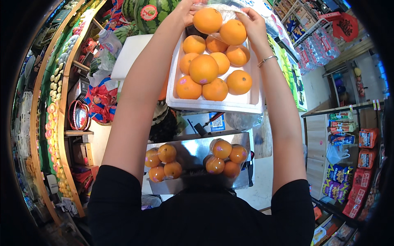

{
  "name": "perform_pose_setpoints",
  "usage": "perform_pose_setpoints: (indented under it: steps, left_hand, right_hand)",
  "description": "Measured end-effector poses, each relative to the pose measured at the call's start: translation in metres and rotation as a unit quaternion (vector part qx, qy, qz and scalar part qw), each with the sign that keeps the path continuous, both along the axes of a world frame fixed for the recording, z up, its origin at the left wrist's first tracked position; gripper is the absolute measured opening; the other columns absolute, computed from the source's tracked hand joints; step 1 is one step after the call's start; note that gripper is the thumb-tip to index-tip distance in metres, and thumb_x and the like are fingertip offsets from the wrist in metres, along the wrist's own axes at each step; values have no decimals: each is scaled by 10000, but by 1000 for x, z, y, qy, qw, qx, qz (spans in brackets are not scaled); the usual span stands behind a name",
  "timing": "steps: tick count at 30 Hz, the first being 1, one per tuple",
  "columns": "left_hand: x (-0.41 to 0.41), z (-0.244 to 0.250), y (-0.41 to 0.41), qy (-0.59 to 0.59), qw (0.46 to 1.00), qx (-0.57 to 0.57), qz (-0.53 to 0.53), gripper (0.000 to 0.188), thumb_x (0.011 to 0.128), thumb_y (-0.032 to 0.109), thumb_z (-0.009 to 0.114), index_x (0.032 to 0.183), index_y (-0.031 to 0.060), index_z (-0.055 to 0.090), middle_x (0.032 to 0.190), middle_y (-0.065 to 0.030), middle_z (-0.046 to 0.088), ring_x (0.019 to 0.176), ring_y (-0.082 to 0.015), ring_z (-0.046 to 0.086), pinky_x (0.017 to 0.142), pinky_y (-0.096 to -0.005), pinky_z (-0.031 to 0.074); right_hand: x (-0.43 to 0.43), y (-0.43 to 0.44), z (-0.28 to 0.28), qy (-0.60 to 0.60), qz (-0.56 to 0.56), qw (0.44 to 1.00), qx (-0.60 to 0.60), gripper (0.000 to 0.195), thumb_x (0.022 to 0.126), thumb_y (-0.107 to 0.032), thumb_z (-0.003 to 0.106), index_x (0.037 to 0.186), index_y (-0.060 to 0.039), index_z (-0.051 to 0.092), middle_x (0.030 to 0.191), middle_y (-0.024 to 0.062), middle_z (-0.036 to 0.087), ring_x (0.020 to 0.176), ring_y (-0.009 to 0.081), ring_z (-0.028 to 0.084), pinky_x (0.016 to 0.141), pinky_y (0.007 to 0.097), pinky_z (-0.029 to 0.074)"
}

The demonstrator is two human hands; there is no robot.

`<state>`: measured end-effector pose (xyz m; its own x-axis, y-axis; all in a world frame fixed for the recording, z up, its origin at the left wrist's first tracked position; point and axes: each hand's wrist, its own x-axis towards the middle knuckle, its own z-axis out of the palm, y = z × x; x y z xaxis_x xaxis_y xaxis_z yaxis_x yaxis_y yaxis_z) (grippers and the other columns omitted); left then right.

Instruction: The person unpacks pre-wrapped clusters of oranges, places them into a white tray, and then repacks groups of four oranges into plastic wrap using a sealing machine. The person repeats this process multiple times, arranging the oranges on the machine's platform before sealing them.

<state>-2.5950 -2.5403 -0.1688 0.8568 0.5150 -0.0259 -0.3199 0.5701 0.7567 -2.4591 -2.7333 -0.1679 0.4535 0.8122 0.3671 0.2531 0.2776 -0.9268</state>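
Observation:
My left hand (186, 13) pinches one edge of clear plastic film (229, 12) at the top of the view, where it is partly cut off. The film's other side is gripped by my right hand (254, 26), with a metal bangle on that wrist. Between the hands, two oranges (208, 21) sit at the far end of a white foam box (212, 106); whether the film wraps them fully I cannot tell. Several loose oranges (203, 69) fill the box, some with small pink stickers. Nearer my body, two film-wrapped packs of oranges (166, 162) rest on a shiny metal surface (194, 150).
Watermelons (154, 18) and a white foam lid (130, 55) lie left of the box. A printed code card (217, 121) is below it. Fruit shelves (55, 123) run along the left. Bottled water packs (317, 46) and snack bags (338, 173) stand at right.

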Motion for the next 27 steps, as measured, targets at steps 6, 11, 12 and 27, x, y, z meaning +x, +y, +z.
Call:
perform_pose_setpoints:
  steps: [6, 11, 12, 27]
  left_hand:
    - [-3, 35, -26, 12, 987, -61, -151, 499, 934, 133, 472, 1398, -46, 435, 687, 17, 491, 366, -56, 276, 336, -178, 279]
    - [7, 16, 15, 170, 954, 156, -191, 277, 937, 220, 519, 689, 99, 512, 475, 62, 305, 375, -80, 287, 347, -206, 227]
    - [9, 26, -2, 183, 955, 205, -107, 208, 913, 221, 525, 782, 73, 591, 511, 56, 339, 398, -81, 314, 378, -226, 268]
    - [-74, 79, -240, -53, 997, 59, 19, 304, 974, 179, 500, 1210, -3, 558, 1063, -108, 650, 969, -230, 615, 929, -364, 503]
  right_hand:
    - [35, -10, -5, 2, 59, 992, -113, 308, 969, -317, 566, 986, -16, 634, 837, 34, 652, 685, 107, 599, 615, 262, 503]
    - [44, 23, 0, 169, 94, 980, 42, 171, 966, -229, 577, 1032, -74, 609, 871, 71, 610, 821, 178, 604, 722, 337, 536]
    - [53, 23, -9, 194, 60, 979, 26, 168, 966, -232, 578, 1018, -75, 611, 862, 67, 607, 809, 176, 601, 719, 336, 533]
    - [-50, -139, 52, -362, -201, 898, 147, 272, 950, -223, 558, 1068, 21, 588, 864, 127, 612, 746, 241, 555, 703, 360, 458]
